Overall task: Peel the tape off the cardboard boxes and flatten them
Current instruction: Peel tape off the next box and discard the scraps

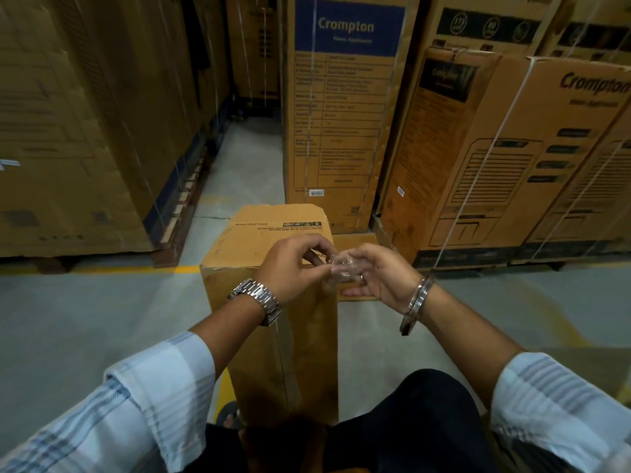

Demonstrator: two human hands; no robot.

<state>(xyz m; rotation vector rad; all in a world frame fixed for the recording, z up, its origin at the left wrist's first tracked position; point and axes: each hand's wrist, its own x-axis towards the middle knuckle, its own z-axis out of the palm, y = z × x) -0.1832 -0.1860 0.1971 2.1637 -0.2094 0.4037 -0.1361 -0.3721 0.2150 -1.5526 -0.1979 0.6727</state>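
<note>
A tall narrow cardboard box (pixel 273 336) stands upright on the floor right in front of me, with its top flap (pixel 273 227) folded away from me. Above its top, both hands hold a crumpled wad of clear tape (pixel 341 268). My left hand (pixel 293 268), with a metal watch on the wrist, pinches the wad from the left. My right hand (pixel 382 274), with a steel bangle on the wrist, grips it from the right with curled fingers. The wad hangs free of the box.
Large Crompton cartons (pixel 341 114) stand strapped on pallets ahead and to the right (pixel 512 158). More stacked cartons (pixel 68 131) wall off the left. A grey floor with yellow lines (pixel 102 268) runs between them. A flat cardboard piece (pixel 355 240) lies behind the box.
</note>
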